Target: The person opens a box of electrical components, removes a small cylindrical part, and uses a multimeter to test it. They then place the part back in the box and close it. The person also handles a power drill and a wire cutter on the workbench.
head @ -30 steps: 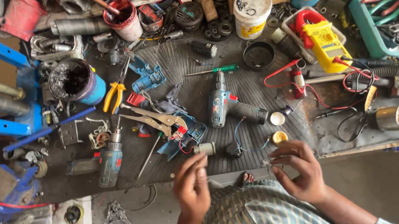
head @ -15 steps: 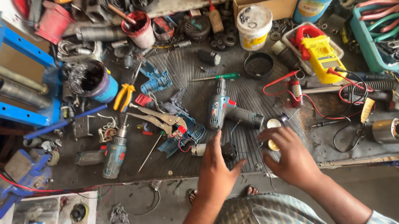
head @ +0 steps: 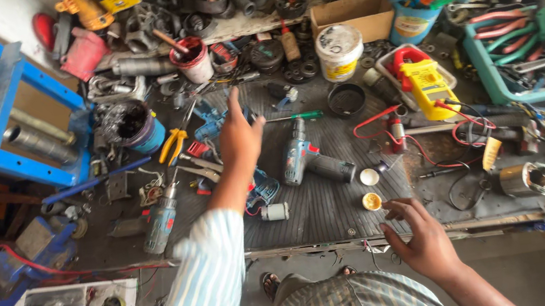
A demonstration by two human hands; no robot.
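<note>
- My left hand is stretched far over the desk, fingers spread and empty, above the small blue parts left of the grey-blue cordless drill.
- The drill lies just right of that hand; its long axis runs from the chuck, far and left, to the handle, near and right.
- My right hand hangs loosely open at the desk's near edge, holding nothing, beside a small yellow cap; it is farther from the drill.

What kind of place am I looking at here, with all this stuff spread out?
Most likely a power-tool repair workshop. The workbench is crowded with a dismantled drill, a yellow clamp meter with red leads, and motor parts. The left hand reaches out over the tools.
</note>
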